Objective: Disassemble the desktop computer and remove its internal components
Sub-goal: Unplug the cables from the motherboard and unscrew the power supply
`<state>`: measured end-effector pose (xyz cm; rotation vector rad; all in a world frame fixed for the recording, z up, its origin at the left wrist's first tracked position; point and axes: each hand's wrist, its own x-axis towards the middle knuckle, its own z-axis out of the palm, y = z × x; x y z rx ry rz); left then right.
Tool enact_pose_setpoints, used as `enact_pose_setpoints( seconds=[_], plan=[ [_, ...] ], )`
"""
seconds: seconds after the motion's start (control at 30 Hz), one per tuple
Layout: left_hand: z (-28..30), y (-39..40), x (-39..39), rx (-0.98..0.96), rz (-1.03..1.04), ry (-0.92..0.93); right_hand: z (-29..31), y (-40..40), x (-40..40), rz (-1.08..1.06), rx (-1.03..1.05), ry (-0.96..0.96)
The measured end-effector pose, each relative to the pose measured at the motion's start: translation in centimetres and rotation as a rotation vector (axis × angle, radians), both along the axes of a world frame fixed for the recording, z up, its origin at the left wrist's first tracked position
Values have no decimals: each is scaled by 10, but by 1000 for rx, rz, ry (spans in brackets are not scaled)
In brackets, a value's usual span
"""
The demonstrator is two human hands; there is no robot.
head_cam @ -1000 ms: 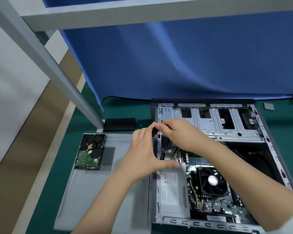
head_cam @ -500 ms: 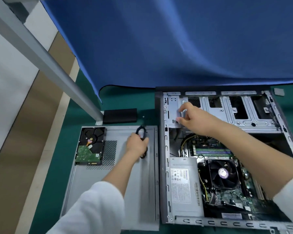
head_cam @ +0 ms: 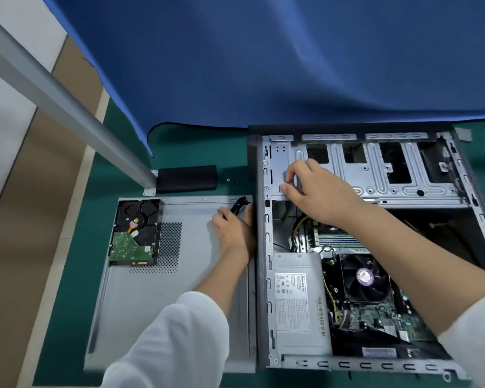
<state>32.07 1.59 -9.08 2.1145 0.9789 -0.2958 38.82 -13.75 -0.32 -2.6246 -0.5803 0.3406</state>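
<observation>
Desktop case (head_cam: 370, 365) lies on its side on the green mat (head_cam: 67, 317), open side up, with the removed side panel (head_cam: 157, 303) flat just left of it, touching or nearly touching its edge. Hard drive (head_cam: 136, 233) sits on the panel's far-left corner, board side up, over the perforated vent patch (head_cam: 170, 247). Left hand (head_cam: 234, 228) is on the panel near its top right corner, fingers curled around a black cable (head_cam: 240, 205) bundled in a loop; cable rests on the panel right beside the case wall. Right hand (head_cam: 317, 191) reaches into the case and grips the left end of the metal drive cage (head_cam: 375, 175), thumb at the lower edge, fingers bent over the face. Inside the case: grey power supply (head_cam: 300, 303) at the near left, CPU fan (head_cam: 364, 278) just right of it on the motherboard (head_cam: 375, 317), RAM sticks (head_cam: 336, 239) above the fan. Black rectangular block (head_cam: 186, 178) sits on the mat beyond the panel, next to the foot of the grey frame post (head_cam: 67, 107). Blue curtain (head_cam: 263, 65) hangs behind.
</observation>
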Motion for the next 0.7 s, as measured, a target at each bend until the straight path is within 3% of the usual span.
enact_pose_setpoints(
  seconds=[0.07, 0.13, 0.23, 0.5, 0.6, 0.7],
  plan=[
    [-1, 3, -4, 73, -118, 22, 0, -1, 0, 0, 11, 6],
    [-6, 5, -10, 73, -106, -8, 0, -2, 0, 7, 20, 12],
    [-4, 10, -18, 23, -6, -29, 0, -3, -1, 13, 37, 15],
    [-5, 17, -13, -158, -71, -38, 3, -4, 1, 25, 65, 97],
    [1, 19, -11, -185, -107, -41, 17, -13, 3, -42, 252, 315],
    [17, 24, -19, -228, -64, -96, 31, -41, 4, -198, 379, 269]
  ],
)
